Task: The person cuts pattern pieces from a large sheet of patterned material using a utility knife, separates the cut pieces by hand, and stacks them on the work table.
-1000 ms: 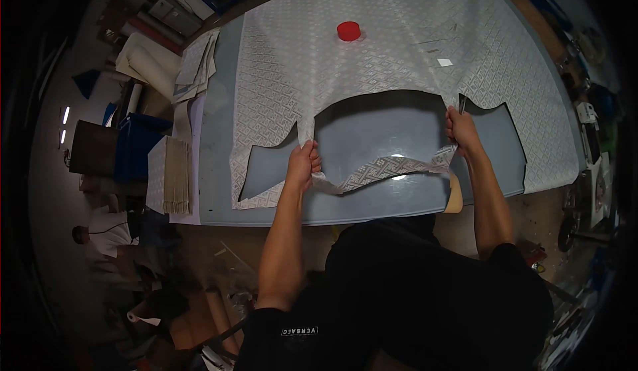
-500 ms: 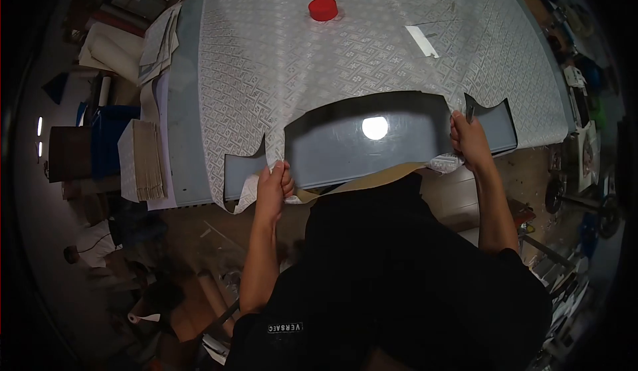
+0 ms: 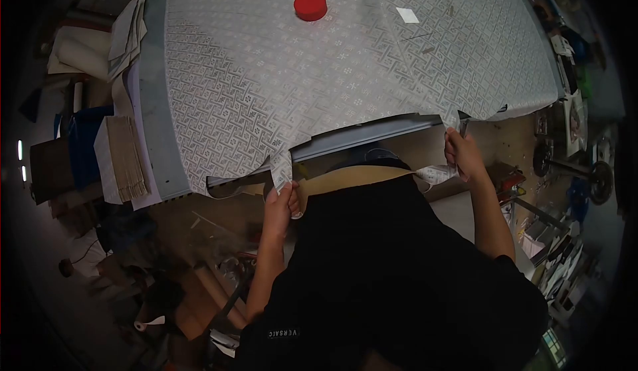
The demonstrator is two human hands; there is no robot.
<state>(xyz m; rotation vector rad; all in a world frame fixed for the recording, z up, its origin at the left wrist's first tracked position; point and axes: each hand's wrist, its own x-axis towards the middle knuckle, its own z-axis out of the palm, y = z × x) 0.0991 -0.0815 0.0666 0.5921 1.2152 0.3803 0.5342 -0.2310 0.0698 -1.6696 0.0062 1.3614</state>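
A large silver-grey patterned sheet (image 3: 345, 72) covers the table and hangs past its near edge, where it has cut-out notches. My left hand (image 3: 282, 201) is closed on one narrow tongue of the sheet, just off the edge. Another tongue is gripped in my right hand (image 3: 462, 152), closed at a similar height. A slim dark tool (image 3: 463, 129) sticks up from the right fist; its kind is unclear. Between my hands, a tan-backed strip (image 3: 359, 177) sags across the front of my body, its patterned face showing near the right hand.
A red round object (image 3: 310, 5) and a small white piece (image 3: 407, 15) lie on the sheet. Stacked card or paper (image 3: 123, 158) stands left of the table (image 3: 156, 105). Rolls and scraps clutter the floor at lower left. At right are a metal stand (image 3: 591, 178) and piled sheets.
Both hands have drawn the sheet toward my body, so its cut edge now reaches the table's near edge and covers the bare tabletop. The red object appears slightly farther left and up.
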